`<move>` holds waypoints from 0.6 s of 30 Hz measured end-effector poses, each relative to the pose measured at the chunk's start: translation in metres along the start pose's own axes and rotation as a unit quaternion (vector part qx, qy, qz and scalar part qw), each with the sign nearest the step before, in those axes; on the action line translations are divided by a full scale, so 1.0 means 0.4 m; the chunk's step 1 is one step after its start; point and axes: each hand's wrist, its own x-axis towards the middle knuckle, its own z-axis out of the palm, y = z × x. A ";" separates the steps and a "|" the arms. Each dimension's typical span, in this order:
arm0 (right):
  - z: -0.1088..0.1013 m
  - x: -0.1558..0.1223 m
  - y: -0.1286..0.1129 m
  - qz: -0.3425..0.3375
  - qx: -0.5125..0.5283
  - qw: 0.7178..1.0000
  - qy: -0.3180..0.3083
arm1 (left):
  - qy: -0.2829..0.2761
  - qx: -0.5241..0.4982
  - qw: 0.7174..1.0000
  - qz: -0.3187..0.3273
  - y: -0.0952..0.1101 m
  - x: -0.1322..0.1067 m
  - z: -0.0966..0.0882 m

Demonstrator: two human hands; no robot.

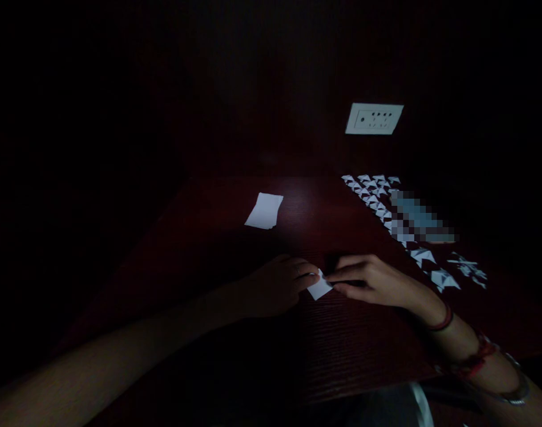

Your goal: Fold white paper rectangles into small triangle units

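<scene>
A small piece of white paper (319,289), apparently folded, lies on the dark red table in front of me. My left hand (282,284) comes in from the left, its fingertips closed on the paper's upper left edge. From the right, my right hand (371,280) pinches the paper's right side with thumb and fingers. The fingertips of both hands nearly meet and cover the paper's upper part. Beyond my left hand sits a short stack of white paper sheets (264,210). Right of my right hand are folded white paper shapes (422,255), set out in rows.
The dark red wooden table (200,237) has its front edge close to my body. Small paper scraps (469,270) and a blurred-out bluish flat object (420,216) lie at the right. A white socket plate (374,119) is on the wall behind. The surroundings are very dark.
</scene>
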 end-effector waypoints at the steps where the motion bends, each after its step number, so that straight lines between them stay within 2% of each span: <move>1: 0.002 0.000 0.001 -0.003 -0.003 1.000 -0.011 | 0.001 -0.001 1.000 0.002 -0.001 0.001 0.001; 8: 0.012 0.000 0.005 0.013 -0.037 0.998 -0.044 | 0.025 -0.035 0.999 0.013 -0.008 -0.006 0.011; 18: 0.012 -0.001 -0.005 0.007 -0.105 0.994 -0.043 | 0.039 -0.060 0.996 0.054 -0.012 -0.018 0.021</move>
